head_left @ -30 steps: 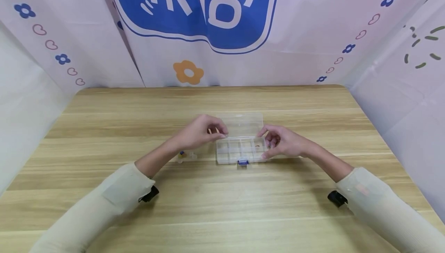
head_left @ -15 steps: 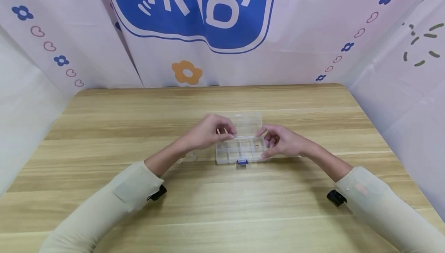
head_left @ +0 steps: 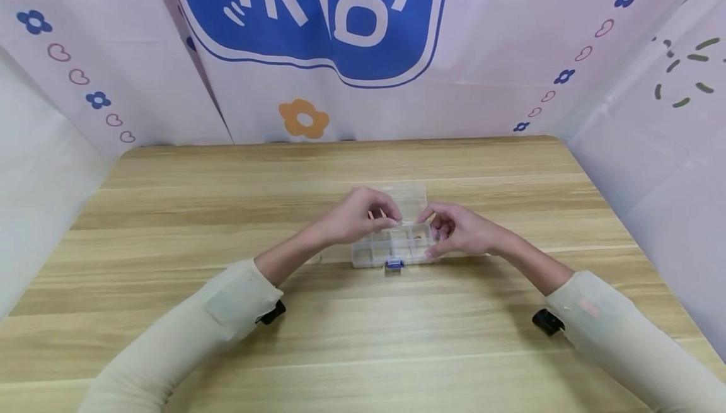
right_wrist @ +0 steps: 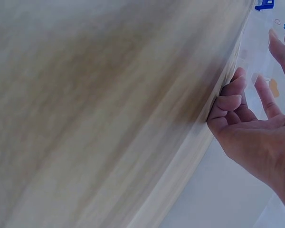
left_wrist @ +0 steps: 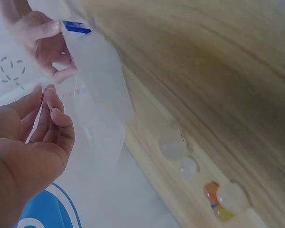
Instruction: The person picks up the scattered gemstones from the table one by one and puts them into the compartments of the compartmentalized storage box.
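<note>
A clear plastic compartment box [head_left: 381, 253] with a blue latch [head_left: 394, 265] lies on the table, its see-through lid [head_left: 413, 193] folded back. My right hand [head_left: 465, 231] grips the box's right end between thumb and index finger; its other fingers curl inward. Over the back edge of the box, my left hand [head_left: 363, 214] pinches something tiny, nearly hidden between thumb and fingertips. One right-hand compartment holds a small reddish thing [head_left: 418, 237]. In the left wrist view, that same left hand [left_wrist: 35, 137] has its thumb and fingertips together.
Several small balls lie left of the box: a larger clear ball [left_wrist: 172, 145], a smaller whitish ball [left_wrist: 188, 167], another clear ball [left_wrist: 232, 197] and an orange, yellow and blue piece [left_wrist: 212, 192]. A printed white cloth [head_left: 482, 66] hangs behind the wooden table [head_left: 363, 337].
My left hand has moved right along the back of the box, its fingertips still pinched; its forearm now covers most of the small balls. The right hand keeps its hold on the box.
</note>
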{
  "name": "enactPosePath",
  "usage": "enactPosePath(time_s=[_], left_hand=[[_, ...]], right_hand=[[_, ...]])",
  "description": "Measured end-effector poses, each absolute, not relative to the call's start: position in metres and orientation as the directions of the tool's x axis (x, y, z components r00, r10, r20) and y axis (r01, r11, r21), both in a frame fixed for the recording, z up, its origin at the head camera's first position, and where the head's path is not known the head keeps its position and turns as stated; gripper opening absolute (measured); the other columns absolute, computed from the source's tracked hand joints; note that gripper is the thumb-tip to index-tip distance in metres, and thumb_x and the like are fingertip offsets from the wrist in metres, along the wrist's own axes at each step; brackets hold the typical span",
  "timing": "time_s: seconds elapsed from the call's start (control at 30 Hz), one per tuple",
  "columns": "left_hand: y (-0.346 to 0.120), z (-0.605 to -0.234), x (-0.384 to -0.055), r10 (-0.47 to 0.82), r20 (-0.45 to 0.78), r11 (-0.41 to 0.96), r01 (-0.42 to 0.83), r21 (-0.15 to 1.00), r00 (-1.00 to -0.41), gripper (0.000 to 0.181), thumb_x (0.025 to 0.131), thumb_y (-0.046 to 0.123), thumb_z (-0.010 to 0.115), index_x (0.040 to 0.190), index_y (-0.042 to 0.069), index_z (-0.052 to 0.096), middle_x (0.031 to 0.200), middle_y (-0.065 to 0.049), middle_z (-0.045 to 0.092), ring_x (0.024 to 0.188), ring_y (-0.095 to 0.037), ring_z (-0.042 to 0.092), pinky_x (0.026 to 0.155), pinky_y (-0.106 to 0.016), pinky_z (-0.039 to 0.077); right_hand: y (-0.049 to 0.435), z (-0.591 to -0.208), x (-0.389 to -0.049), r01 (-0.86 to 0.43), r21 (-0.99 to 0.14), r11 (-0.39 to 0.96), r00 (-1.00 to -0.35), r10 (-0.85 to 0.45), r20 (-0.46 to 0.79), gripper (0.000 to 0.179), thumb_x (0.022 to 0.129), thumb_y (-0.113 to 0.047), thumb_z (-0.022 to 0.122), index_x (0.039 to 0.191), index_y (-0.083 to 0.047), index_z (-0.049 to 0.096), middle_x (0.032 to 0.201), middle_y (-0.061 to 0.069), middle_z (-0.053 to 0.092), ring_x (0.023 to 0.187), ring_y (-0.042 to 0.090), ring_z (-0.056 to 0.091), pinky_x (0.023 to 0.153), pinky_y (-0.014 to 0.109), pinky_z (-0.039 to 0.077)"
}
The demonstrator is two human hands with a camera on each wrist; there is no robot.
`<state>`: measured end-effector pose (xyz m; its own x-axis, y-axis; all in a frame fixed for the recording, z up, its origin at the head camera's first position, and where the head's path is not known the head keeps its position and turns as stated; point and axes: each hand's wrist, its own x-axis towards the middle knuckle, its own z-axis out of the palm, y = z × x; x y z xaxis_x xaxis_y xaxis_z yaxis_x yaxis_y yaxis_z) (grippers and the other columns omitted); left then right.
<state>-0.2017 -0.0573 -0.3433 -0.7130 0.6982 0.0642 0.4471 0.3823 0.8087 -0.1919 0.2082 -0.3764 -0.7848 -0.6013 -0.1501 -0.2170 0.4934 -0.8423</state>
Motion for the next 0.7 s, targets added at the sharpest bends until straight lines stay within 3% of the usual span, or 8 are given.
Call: enactPosePath(time_s=[0.37, 0.7], left_hand=[[-0.048, -0.350, -0.200, 0.717, 0.062, 0.384, 0.468, 0.796, -0.694, 0.009, 0.096, 0.000, 0.071, 0.102, -0.006, 0.075, 0.097, -0.014, 0.077, 0.087, -0.032, 0.072, 0.076, -0.024, 0.057], [-0.042, -0.353, -0.202, 0.722, 0.058, 0.394, 0.478, 0.785, -0.690, 0.009, 0.095, 0.001, 0.073, 0.102, -0.004, 0.077, 0.095, -0.011, 0.077, 0.083, -0.028, 0.073, 0.070, -0.023, 0.057]], right_hand=[[0.207, -0.377, -0.192, -0.212, -0.840, 0.499, -0.780, -0.605, -0.162, 0.054, 0.081, -0.006, 0.088, 0.125, 0.002, 0.058, 0.088, 0.012, 0.062, 0.075, 0.020, 0.052, 0.068, 0.025, 0.045], [0.207, -0.376, -0.193, -0.205, -0.840, 0.503, -0.781, -0.601, -0.169, 0.054, 0.081, -0.005, 0.088, 0.125, 0.003, 0.058, 0.088, 0.011, 0.061, 0.075, 0.020, 0.052, 0.068, 0.024, 0.045]])
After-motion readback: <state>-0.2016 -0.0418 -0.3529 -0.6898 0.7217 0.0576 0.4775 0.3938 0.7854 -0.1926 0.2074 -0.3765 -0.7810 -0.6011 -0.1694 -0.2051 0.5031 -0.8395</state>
